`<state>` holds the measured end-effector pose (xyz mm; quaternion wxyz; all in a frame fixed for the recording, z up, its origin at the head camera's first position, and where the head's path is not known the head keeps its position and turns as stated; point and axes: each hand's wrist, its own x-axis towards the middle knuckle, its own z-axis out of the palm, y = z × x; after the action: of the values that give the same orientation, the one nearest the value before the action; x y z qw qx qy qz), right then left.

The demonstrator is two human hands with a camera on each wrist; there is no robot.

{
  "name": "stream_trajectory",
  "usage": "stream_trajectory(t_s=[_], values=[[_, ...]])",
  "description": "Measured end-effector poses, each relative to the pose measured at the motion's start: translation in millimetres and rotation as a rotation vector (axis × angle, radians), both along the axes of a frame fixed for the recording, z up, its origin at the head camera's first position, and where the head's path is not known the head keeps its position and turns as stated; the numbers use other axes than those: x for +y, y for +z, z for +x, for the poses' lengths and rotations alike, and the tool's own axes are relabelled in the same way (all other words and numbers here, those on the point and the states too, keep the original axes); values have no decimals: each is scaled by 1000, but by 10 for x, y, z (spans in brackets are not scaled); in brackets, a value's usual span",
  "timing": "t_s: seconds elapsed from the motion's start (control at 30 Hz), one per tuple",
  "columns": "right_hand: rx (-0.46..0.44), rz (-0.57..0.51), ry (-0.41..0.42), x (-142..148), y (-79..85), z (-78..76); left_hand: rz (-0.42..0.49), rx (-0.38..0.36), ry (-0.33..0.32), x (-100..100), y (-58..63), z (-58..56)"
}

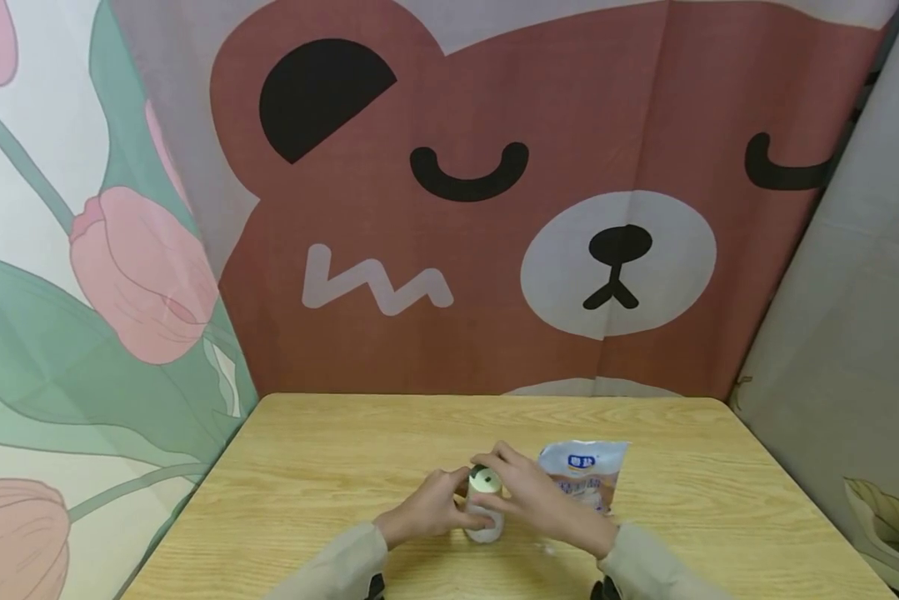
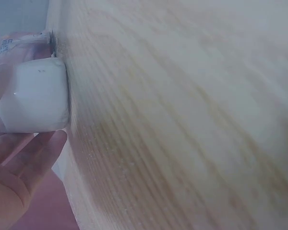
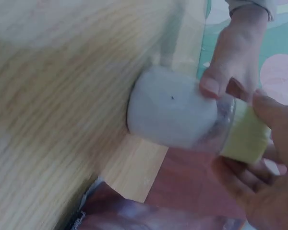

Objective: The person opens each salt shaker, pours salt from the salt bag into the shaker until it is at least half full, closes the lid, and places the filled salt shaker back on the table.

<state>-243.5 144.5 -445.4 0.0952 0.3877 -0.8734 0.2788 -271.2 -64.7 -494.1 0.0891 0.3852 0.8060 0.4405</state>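
Note:
A small clear jar point(image 1: 486, 528) filled with white grains stands upright on the table, capped by a pale yellow-green lid point(image 1: 486, 478) with a dark opening in its top. My left hand point(image 1: 436, 505) grips the jar from the left, its thumb on the body. From the right, my right hand point(image 1: 530, 498) holds the lid between thumb and fingers, plain in the right wrist view, where the lid point(image 3: 247, 133) sits on the jar point(image 3: 170, 110). In the left wrist view the white-filled jar point(image 2: 36, 96) rests against the fingers of the left hand point(image 2: 24, 167).
A white and brown printed plastic bag point(image 1: 599, 467) stands just behind my right hand. A few white specks point(image 1: 545, 547) lie on the wooden table point(image 1: 329, 467) near the jar. A bear-print curtain point(image 1: 494, 350) hangs behind the far edge, with a flower-print one point(image 1: 142, 275) at left.

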Motion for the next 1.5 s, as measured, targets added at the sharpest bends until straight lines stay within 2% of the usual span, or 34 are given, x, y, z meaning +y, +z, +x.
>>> stream_trajectory(t_s=[0.1,0.27,0.37,0.5,0.57,0.63,0.73,0.83,0.9,1.1,1.2,1.4,1.5], values=[[-7,2,-22,-12,-11,0,-4,-12,6,7,-12,-2],[-71,-10,85,52,28,11,-1,-12,-17,20,-34,-10],[-58,-38,124,65,24,6,4,-6,-13,12,-35,-8],[27,-60,70,15,-30,-21,5,-10,-1,3,-28,-8],[39,-60,38,-1,-48,-26,6,-15,-4,7,-18,-5],[8,-68,44,4,-51,-27,9,-17,-11,10,-10,-4],[-92,-92,98,53,-28,-19,7,-17,-17,9,3,0],[-143,-102,150,99,-10,-24,5,-7,-22,4,3,0],[-130,-99,144,108,-15,-29,3,-7,-21,1,2,0],[-41,-91,36,61,-62,-10,-6,-27,-8,16,-8,-4],[-46,-94,53,63,-56,8,-5,-38,-10,26,-4,-7],[-144,-125,129,110,-4,2,3,-16,-18,25,-4,-8],[-129,-116,125,108,10,-12,0,-8,-22,27,-4,-7]])
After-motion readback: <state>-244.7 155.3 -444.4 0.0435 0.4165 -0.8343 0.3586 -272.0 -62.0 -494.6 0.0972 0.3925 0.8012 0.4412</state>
